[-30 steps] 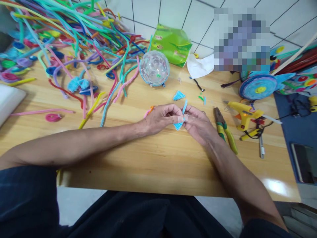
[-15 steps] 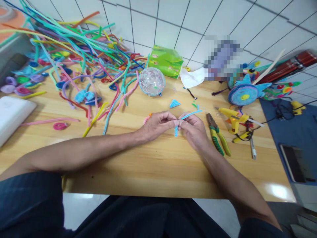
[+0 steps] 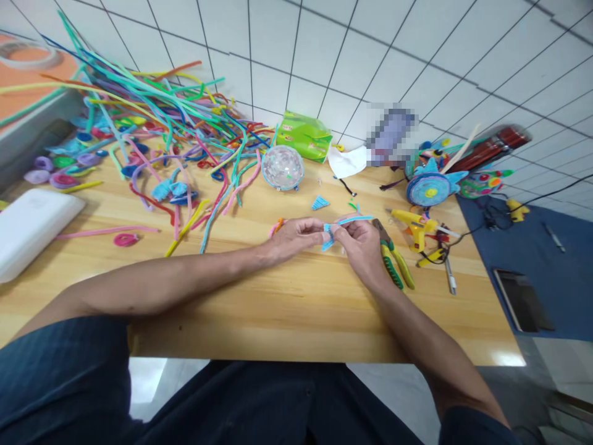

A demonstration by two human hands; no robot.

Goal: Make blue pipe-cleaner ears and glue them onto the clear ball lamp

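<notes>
Between the fingertips of both hands is a light blue pipe cleaner, partly folded into a small piece, with its loose end pointing right. My left hand pinches the folded part from the left. On the other side, my right hand is closed on it with thumb and fingers. Just behind the hands lies a small blue triangle of folded pipe cleaner. Pliers with green and yellow handles rest close beside my right hand. An orange and pink piece shows partly behind my left hand.
Many loose pipe cleaners cover the table's left rear. A clear dome and a green packet stand at the back. On the right are a yellow glue gun and a round blue fish-like craft. A white box sits left.
The camera view has shifted a little. The blue pipe cleaner's hanging part is now bent into a wider folded shape between the fingers, and its free end lies flatter.
</notes>
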